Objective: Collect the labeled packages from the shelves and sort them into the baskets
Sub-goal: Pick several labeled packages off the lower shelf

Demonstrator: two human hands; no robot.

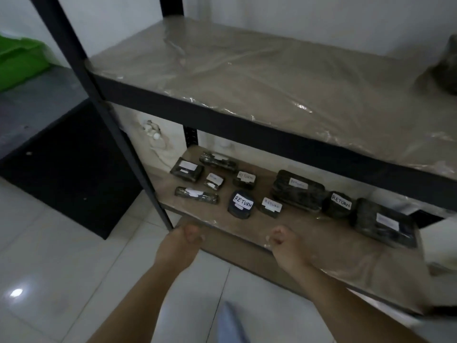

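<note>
Several dark wrapped packages with white labels lie on the lower shelf (309, 233). A round package (241, 204) reads RETURN, and so do a small one (271, 207), another at the back (244, 179) and a rounded one (339, 203). A large flat package (298, 190) lies in the middle, and another large one (384, 222) sits at the right. My left hand (184, 237) is at the shelf's front left corner, fingers curled, holding nothing. My right hand (284, 241) hovers over the front edge, also curled with nothing in it.
The upper shelf (247, 78) is covered in plastic film, with a dark blurred object (445, 70) at its far right. A black upright post (103, 115) stands at the left. A green basket (19, 60) sits on a grey surface at far left. White tiled floor lies below.
</note>
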